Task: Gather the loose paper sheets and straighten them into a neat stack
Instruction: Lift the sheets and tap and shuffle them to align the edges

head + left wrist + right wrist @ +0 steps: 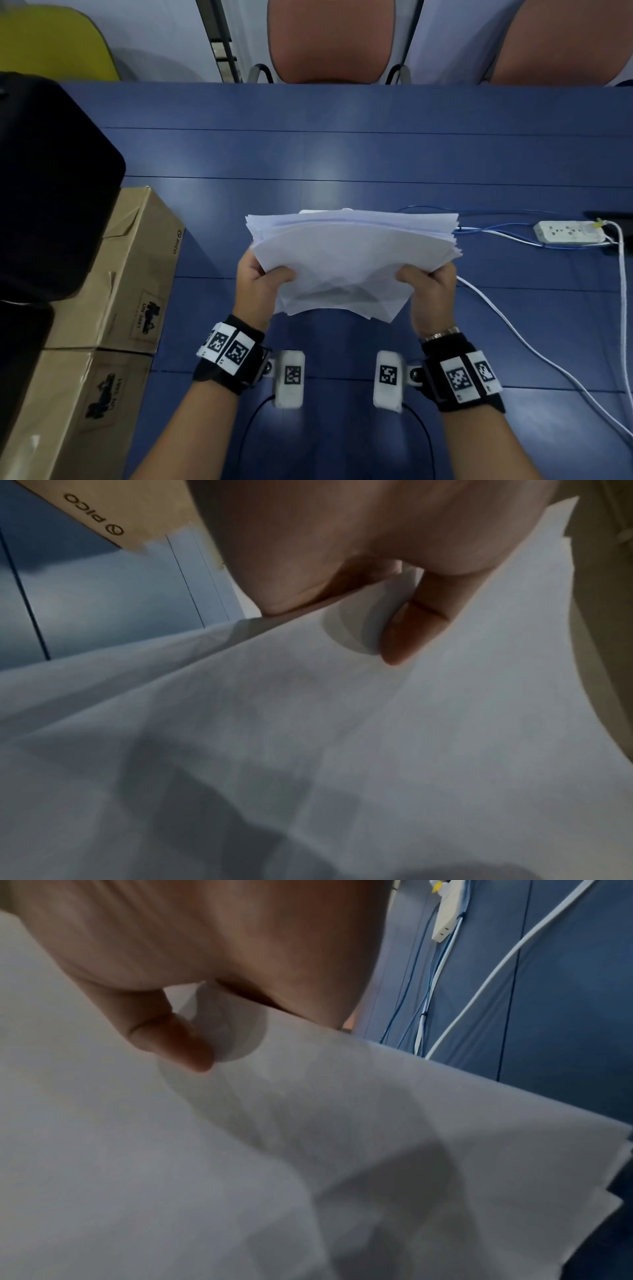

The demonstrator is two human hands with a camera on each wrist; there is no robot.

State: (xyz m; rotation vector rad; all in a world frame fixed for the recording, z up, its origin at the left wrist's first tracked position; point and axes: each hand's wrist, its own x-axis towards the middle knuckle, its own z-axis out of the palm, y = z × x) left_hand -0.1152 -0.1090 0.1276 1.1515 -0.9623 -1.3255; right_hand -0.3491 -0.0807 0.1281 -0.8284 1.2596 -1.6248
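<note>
A thick bundle of white paper sheets (349, 253) is held up above the blue table (342, 154), bowed upward in the middle, its edges fanned and uneven. My left hand (260, 284) grips its left side, thumb on top. My right hand (428, 287) grips the right side the same way. In the left wrist view the thumb (411, 626) presses on the paper sheets (308, 750). In the right wrist view the thumb (171, 1039) pinches the sheets (240, 1150), whose corners splay at the right. The fingers under the paper are hidden.
Two cardboard boxes (130, 267) and a black case (48, 185) stand at the left. A white power strip (568, 232) with blue and white cables (534, 349) lies at the right. Chairs (330, 41) stand beyond the far edge.
</note>
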